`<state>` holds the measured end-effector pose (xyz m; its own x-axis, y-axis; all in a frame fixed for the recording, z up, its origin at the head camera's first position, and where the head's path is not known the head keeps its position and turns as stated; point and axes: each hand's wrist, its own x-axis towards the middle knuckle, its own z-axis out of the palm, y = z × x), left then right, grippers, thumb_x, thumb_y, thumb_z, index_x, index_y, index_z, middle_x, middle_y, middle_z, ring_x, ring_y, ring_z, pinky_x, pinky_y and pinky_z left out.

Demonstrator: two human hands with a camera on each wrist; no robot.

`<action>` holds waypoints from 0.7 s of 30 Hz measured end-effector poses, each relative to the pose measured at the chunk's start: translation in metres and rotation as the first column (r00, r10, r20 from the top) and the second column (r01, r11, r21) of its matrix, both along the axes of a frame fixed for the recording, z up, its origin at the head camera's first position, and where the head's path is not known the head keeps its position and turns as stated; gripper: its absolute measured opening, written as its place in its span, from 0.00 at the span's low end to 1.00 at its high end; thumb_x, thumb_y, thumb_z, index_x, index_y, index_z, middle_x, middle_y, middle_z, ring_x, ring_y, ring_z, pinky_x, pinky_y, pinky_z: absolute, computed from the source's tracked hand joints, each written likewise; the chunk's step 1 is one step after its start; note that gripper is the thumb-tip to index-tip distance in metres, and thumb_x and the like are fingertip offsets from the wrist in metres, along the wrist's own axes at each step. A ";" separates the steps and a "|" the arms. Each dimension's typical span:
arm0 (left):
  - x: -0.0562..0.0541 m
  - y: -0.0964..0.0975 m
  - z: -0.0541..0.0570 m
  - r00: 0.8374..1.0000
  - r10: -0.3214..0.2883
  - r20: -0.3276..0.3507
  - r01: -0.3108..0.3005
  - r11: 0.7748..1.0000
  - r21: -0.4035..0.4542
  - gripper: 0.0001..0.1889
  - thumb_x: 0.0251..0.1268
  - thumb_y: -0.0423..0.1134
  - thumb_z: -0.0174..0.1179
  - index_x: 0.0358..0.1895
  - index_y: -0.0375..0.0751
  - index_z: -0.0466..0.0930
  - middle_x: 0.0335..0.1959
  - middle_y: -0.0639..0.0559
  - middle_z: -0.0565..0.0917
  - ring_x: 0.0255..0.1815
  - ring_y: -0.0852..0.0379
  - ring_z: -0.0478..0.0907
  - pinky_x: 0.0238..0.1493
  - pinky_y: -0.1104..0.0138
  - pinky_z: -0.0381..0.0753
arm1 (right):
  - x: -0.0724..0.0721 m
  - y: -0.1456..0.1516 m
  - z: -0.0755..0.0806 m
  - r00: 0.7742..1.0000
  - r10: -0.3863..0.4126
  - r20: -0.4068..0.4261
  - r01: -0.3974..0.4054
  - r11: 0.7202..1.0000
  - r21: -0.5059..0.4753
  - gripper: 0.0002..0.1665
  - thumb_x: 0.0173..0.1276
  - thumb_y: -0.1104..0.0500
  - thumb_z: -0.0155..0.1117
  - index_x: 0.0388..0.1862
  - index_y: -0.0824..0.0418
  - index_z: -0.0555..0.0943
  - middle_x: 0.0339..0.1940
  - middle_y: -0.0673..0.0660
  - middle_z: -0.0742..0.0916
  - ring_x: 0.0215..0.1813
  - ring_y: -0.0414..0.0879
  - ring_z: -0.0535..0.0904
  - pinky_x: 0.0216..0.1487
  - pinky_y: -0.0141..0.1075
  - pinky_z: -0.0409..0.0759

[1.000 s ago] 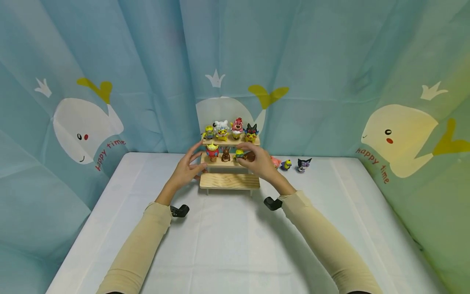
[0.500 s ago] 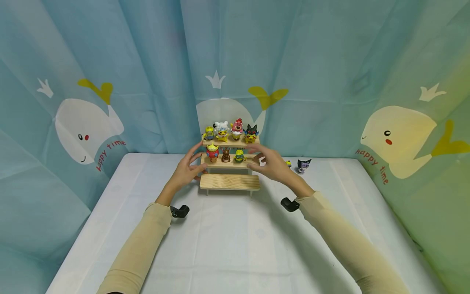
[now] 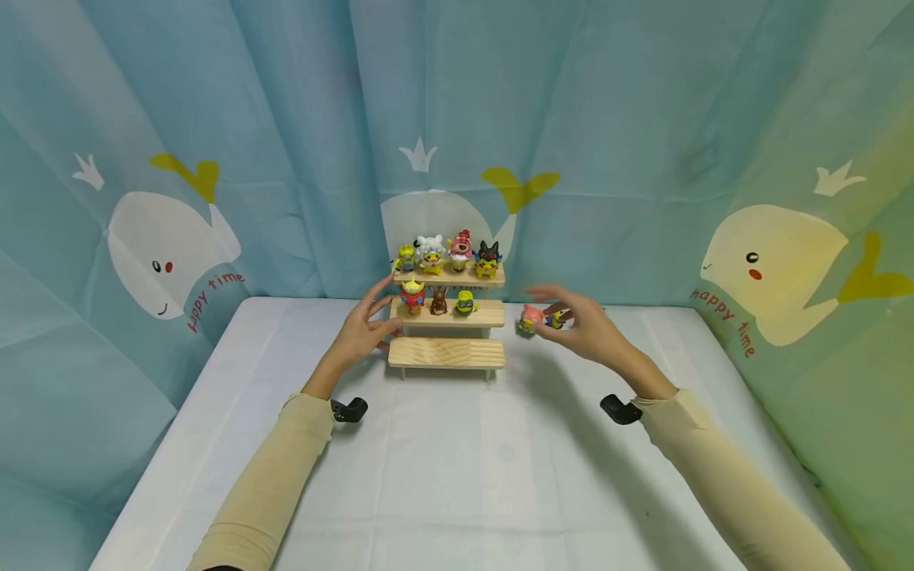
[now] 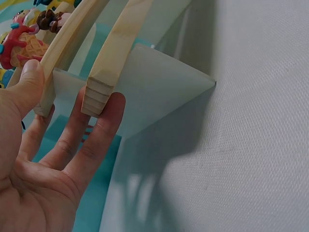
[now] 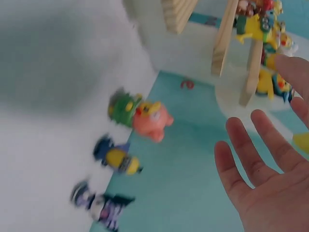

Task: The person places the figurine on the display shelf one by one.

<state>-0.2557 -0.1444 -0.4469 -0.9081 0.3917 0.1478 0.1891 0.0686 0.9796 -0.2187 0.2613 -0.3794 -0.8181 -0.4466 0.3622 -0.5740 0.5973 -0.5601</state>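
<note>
R hand, fingers spread & nothing in it, is nr pink fig on bench (yellow-&-blue one just beside); L hand, spread too, touches wooden shelf at its end

Near the middle of the table's back edge, your pale wooden stand rises upright in three stepped boards. Your left hand touches its left end. Four small figurines stand along the top board; on the middle board, from its left end, come a red figurine, a brown figurine and a green-and-yellow figurine, all upright. Past the stand's right side, near the same back edge, a pink figurine with a green lower part stands upright, close to your right hand.
</note>
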 end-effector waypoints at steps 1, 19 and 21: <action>0.000 0.000 0.000 1.000 0.001 0.000 -0.001 1.000 0.001 0.42 0.77 0.33 0.60 0.84 0.62 0.49 0.82 0.35 0.53 0.51 0.29 0.84 0.36 0.41 0.87 | 0.001 0.005 0.000 1.000 -0.010 -0.002 0.010 1.000 0.007 0.34 0.66 0.64 0.76 0.70 0.55 0.77 0.60 0.59 0.85 0.50 0.55 0.86 0.48 0.46 0.85; -0.003 -0.001 -0.002 1.000 -0.021 -0.015 0.022 0.999 0.044 0.41 0.77 0.32 0.60 0.84 0.60 0.49 0.82 0.30 0.50 0.55 0.20 0.78 0.38 0.31 0.81 | 0.029 0.083 -0.009 0.969 -0.245 -0.010 0.245 0.969 0.014 0.35 0.68 0.60 0.75 0.72 0.52 0.75 0.60 0.61 0.85 0.52 0.57 0.85 0.50 0.20 0.77; -0.004 0.000 -0.003 1.000 -0.020 -0.020 0.021 0.999 0.041 0.41 0.77 0.32 0.60 0.84 0.61 0.50 0.82 0.30 0.51 0.54 0.22 0.79 0.38 0.31 0.81 | 0.029 0.086 -0.010 0.967 -0.256 -0.009 0.256 0.967 0.005 0.34 0.68 0.60 0.75 0.72 0.51 0.75 0.59 0.60 0.86 0.52 0.60 0.85 0.49 0.17 0.76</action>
